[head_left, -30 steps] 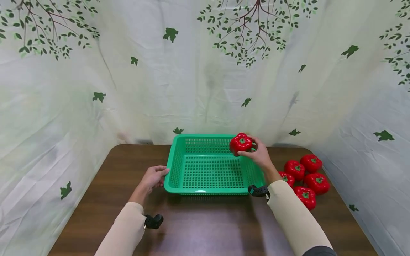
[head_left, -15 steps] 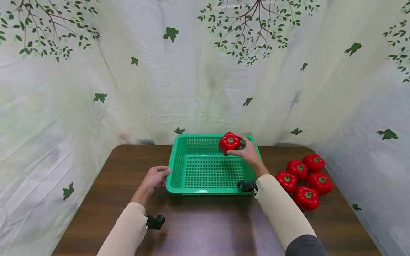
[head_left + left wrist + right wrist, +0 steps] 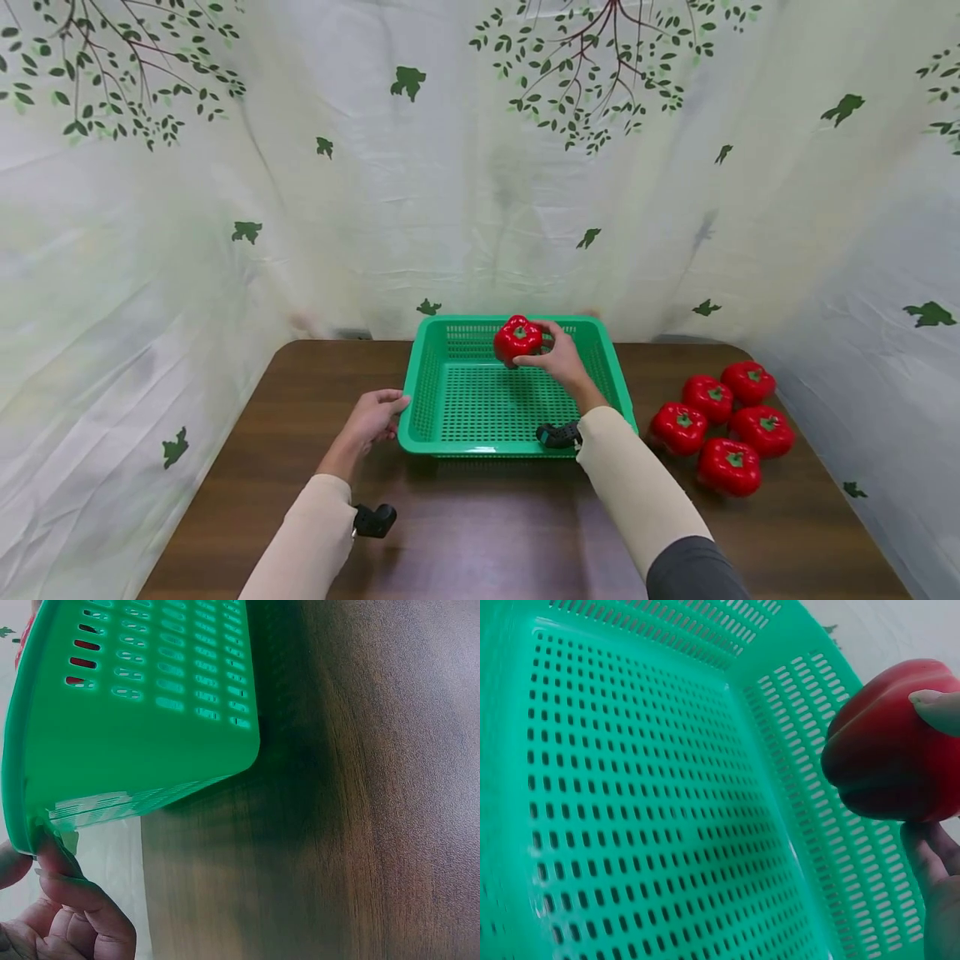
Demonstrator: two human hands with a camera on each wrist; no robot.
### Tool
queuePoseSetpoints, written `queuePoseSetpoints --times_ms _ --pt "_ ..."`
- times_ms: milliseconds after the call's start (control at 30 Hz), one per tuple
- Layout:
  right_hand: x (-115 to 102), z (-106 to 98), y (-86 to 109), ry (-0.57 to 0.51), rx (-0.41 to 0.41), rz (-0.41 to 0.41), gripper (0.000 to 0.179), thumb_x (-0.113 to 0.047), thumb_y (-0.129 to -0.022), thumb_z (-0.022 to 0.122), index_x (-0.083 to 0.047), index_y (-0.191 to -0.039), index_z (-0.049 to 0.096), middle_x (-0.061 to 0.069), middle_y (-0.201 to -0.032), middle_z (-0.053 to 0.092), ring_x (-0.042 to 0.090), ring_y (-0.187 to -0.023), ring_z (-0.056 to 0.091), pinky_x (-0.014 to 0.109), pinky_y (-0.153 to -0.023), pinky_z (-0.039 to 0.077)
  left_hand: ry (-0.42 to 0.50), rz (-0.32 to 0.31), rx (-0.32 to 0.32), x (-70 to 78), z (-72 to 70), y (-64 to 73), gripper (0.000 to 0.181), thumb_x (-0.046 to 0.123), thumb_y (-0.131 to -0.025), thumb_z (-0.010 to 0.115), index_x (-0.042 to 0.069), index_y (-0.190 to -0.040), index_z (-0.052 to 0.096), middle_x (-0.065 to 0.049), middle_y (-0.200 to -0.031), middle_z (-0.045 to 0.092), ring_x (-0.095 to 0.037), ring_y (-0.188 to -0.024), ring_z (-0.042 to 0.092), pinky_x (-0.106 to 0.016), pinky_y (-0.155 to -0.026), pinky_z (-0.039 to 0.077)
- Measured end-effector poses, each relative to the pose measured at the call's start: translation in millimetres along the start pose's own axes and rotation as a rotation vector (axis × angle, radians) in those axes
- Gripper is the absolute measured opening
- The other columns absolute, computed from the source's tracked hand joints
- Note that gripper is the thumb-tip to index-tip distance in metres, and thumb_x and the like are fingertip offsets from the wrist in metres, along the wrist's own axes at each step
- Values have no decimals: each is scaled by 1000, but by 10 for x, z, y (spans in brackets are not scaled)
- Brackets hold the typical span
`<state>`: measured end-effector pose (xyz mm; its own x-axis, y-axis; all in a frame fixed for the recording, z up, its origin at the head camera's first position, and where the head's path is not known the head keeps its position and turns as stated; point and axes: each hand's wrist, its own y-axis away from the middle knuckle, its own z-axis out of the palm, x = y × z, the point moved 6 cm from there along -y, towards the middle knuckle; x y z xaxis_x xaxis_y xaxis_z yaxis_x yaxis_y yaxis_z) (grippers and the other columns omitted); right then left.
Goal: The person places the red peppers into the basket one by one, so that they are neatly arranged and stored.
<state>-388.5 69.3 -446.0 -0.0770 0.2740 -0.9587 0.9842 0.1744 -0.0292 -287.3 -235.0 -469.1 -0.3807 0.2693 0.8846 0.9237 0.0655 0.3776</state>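
Note:
A green plastic basket (image 3: 519, 447) with slotted walls stands on the table, its floor bare. My left hand (image 3: 372, 419) pinches the basket's left rim; in the left wrist view the thumb and fingers (image 3: 90, 900) meet at the rim's corner. Over the basket's back half, my right hand (image 3: 558, 356) holds a red bell pepper (image 3: 517, 340) between thumb and fingers. The right wrist view shows that same bell pepper (image 3: 892, 742) above the basket floor, stem side hidden.
Several more red bell peppers (image 3: 729, 467) sit grouped on the brown table (image 3: 480, 533) to the right of the basket. Behind the table hangs a pale curtain (image 3: 450, 192) with leaf prints.
My right hand has carried the bell pepper leftward from the basket's right side to over its middle. The left hand keeps its hold on the rim. The head view has shifted slightly.

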Motion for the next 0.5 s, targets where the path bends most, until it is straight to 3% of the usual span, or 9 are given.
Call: queuePoseSetpoints --times_ms 500 --pt "63 320 -156 -43 -85 21 68 -3 -79 78 -8 -139 45 15 -140 44 37 -124 45 46 -90 50 -8 -16 1 0 11 -9 41 24 -100 53 -3 -131 51 -7 -88 60 -14 -60 52 -25 -58 47"
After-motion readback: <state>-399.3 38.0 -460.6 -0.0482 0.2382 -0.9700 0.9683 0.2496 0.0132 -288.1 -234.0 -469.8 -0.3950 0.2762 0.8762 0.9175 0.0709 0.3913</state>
